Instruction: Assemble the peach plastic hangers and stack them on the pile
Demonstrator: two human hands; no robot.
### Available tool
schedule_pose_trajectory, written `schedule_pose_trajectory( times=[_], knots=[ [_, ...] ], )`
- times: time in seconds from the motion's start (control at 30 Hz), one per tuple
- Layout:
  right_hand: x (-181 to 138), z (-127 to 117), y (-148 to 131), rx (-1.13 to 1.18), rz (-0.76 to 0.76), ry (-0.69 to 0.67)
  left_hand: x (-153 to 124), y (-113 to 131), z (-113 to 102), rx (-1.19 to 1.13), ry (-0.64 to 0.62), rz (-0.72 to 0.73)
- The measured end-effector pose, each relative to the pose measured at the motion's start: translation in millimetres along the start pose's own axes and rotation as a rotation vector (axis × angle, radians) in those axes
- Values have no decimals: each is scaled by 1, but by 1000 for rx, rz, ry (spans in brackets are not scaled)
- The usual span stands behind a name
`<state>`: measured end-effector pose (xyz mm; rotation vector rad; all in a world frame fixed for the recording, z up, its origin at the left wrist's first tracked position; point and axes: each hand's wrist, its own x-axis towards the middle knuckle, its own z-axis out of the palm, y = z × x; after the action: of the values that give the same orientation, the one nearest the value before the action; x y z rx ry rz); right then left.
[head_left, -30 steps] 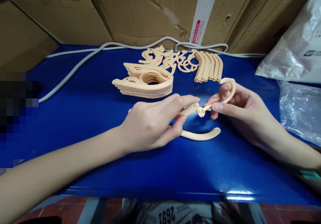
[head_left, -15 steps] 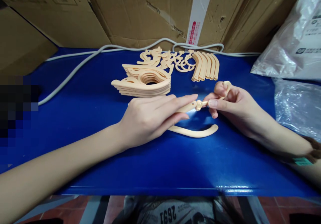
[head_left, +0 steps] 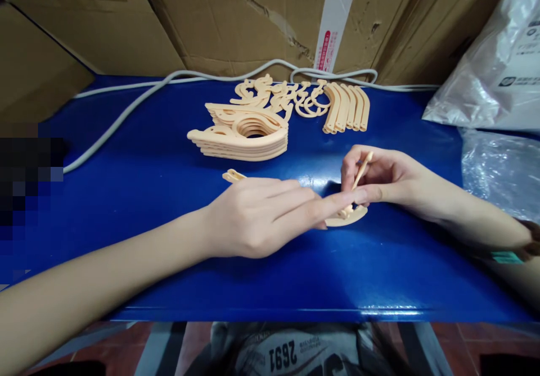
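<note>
My left hand (head_left: 270, 216) is closed, palm down, over a cream plastic hanger arm (head_left: 233, 176) whose slotted end sticks out behind it; most of it is hidden. Its outstretched index finger meets my right thumb. My right hand (head_left: 379, 176) pinches a thin cream hanger hook (head_left: 363, 169) between thumb and fingers, the hook slanting upward. Under the fingertips, the hook's lower end (head_left: 346, 213) lies by a curved hanger arm (head_left: 340, 221), partly covered by my left hand. Whether the hook is seated in an arm, I cannot tell.
Behind my hands stand a stack of cream hanger bodies (head_left: 240, 145), loose hooks (head_left: 310, 103) and a row of curved arms (head_left: 348, 109). A white cable (head_left: 169, 78) runs along cardboard boxes (head_left: 232, 22). Plastic bags (head_left: 485, 84) lie at right on the blue table (head_left: 295, 286).
Both hands have moved slightly toward me and closer together. The hook has tilted more upright, and my left index finger now reaches my right thumb. A slotted arm end shows behind my left hand.
</note>
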<state>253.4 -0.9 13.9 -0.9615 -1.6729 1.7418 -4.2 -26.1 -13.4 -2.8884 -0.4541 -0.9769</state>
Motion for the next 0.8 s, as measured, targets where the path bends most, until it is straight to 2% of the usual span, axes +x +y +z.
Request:
schedule_pose_trajectory(
  times=[0.1, 0.37, 0.8],
  knots=[
    [-2, -1, -4, -54, -9, -27, -3, 2, 3, -18, -37, 0],
    [-4, -3, -3, -232, -64, 58, -1, 0, 1, 85, -65, 25],
    [-6, 8, -3, -329, -140, 238, 0, -4, 1, 226, -65, 31]
  ],
)
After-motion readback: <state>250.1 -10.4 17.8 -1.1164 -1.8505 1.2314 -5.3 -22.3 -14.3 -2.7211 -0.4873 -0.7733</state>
